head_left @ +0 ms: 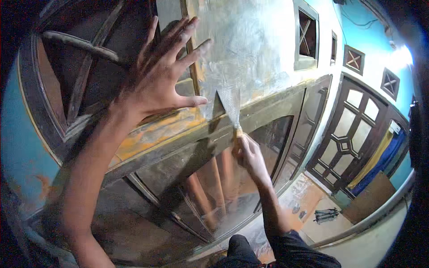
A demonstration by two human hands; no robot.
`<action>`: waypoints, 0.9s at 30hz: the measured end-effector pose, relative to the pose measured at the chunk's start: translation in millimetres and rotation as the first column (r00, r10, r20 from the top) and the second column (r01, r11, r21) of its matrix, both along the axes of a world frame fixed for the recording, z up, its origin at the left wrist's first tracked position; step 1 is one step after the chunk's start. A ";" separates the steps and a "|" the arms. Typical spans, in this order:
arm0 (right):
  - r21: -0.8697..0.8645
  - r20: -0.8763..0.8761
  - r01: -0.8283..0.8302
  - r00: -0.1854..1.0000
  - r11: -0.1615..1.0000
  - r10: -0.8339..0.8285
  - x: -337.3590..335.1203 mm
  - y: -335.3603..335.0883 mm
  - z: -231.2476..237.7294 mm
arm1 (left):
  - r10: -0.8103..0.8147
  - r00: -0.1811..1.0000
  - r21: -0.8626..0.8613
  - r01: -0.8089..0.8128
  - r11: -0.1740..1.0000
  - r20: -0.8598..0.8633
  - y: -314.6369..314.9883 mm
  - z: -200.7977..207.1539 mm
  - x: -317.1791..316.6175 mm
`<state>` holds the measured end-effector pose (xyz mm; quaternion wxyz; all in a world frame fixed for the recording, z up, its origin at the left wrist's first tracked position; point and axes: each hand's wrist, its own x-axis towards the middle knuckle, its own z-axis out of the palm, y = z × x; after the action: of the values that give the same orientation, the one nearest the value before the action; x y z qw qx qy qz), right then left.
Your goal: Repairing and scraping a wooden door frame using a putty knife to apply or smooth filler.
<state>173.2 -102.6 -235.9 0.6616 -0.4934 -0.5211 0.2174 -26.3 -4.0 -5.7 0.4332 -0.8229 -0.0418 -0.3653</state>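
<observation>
Right hand (249, 154) has the work: its grip is closed around the lower end of a scraper (231, 105), and what matters here is how that tool lies from the fist. Straight up and out, just a touch left! The long axis runs from the knuckles through the narrow neck into a blade that fans wide, broad edge leading, away from the person. It cuts across the wooden beam (272, 106), and that wide end sits over the bottom edge of the smeared grey-white wall (254, 47), close to its lower left corner. Full contact or a sliver of a gap? Can't tell from up here.

Now over to the left hand (161, 85): fingers splayed, nothing in them, reaching across the wooden window frame (195, 73) at the wall's left edge. Its thumb points right, toward the blade, near but apart. Whether that palm touches anything, I cannot tell. So the right is the nearer hand, no contest, already on the tool; the left stands off to the blade's left side. Beneath the beam, glass panels (263, 138); to the left of the blade, a dark wedge, shadow by the look of it.
</observation>
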 end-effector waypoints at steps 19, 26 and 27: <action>0.077 -0.104 -0.145 0.983 0.986 0.152 -10.0 -2.2 42.6 | 0.098 0.994 0.037 -0.100 0.994 0.046 -0.1 -8.1 5.6; 0.043 0.015 -0.019 1.000 0.999 0.018 -27.4 -0.9 4.0 | 0.106 0.994 0.047 -0.106 0.993 0.018 -2.3 -9.5 3.9; 0.072 0.066 0.005 0.998 0.997 -0.009 -25.2 0.1 2.1 | 0.113 0.993 0.043 -0.114 0.993 0.019 -2.8 -8.6 5.3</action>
<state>147.9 -102.4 -233.8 0.6620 -0.4782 -0.5484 0.1798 -21.0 -6.8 -14.2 0.4708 -0.8065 -0.0841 -0.3475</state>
